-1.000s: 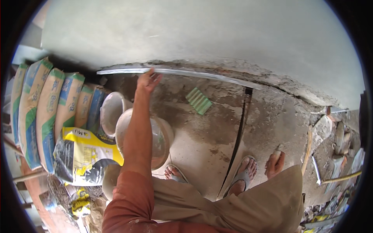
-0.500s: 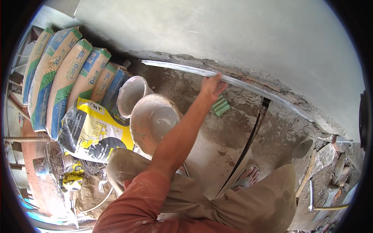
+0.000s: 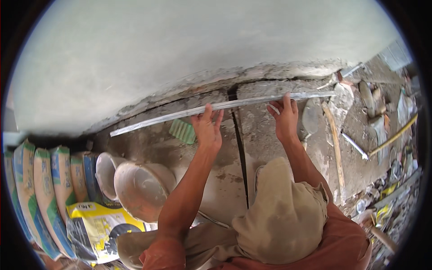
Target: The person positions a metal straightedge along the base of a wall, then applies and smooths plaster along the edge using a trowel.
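Bar (image 3: pixel 252 101): silvery white, which I see streaked lengthwise with grey
My sleeves (image 3: pixel 346 236): rusty orange-red
My trousers (image 3: pixel 281 216): khaki, smudged darker over my knee
Wall (image 3: pixel 202 40): pale grey with a greenish cast
Ridged piece (image 3: pixel 182 131): light green, in lighter and deeper stripes
Sacks (image 3: pixel 45 191): tan, banded green and blue
Plastic bag (image 3: pixel 100 225): yellow, white and black
Larger bucket (image 3: pixel 139 180): dull grey-brown, smeared whitish inside
Floor (image 3: pixel 263 135): grey-brown, blotched darker
Thin rod (image 3: pixel 396 135): mustard yellow
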### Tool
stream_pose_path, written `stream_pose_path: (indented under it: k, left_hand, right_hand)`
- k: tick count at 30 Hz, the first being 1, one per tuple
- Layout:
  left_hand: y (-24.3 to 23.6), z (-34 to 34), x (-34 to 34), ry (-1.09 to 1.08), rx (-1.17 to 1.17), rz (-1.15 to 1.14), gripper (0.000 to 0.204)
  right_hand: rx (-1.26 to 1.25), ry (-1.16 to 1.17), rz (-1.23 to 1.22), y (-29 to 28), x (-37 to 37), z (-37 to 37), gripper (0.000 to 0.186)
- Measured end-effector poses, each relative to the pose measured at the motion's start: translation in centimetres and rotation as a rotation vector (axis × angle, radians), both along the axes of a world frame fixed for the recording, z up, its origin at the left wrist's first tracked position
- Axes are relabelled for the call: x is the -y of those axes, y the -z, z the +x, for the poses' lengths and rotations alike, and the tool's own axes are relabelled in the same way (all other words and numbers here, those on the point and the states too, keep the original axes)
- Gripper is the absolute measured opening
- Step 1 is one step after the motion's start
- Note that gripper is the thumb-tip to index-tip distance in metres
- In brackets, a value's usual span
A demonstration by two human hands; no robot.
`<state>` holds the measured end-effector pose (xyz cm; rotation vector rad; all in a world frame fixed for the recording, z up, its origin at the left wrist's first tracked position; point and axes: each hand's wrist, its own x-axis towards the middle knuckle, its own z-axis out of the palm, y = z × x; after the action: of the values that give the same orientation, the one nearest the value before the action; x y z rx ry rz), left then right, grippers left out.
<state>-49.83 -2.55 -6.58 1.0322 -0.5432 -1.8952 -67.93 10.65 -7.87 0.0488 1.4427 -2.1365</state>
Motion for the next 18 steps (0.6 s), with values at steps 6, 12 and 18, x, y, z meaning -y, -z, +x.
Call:
stream_pose_path:
  k: [6,12,18]
  left_hand:
    - [-0.7,0.2,-0.7,0.033,-0.145,-0.048,0.048]
    - [-0.9,2.3,1.7,-0.037,-0.139,-0.028,0.054]
    - [0.5,3.3,4.0,0.003,-0.119,-0.093,0.054]
  right_hand:
    - [0.007,0.088,-0.129,-1.0,-1.5,-4.8,0.030]
    - [0.005,0.126,-0.067,-0.8,-1.7,-9.8,0.031]
    - [-0.014,0.187,-0.019,-1.8,-1.9,-12.9,0.036]
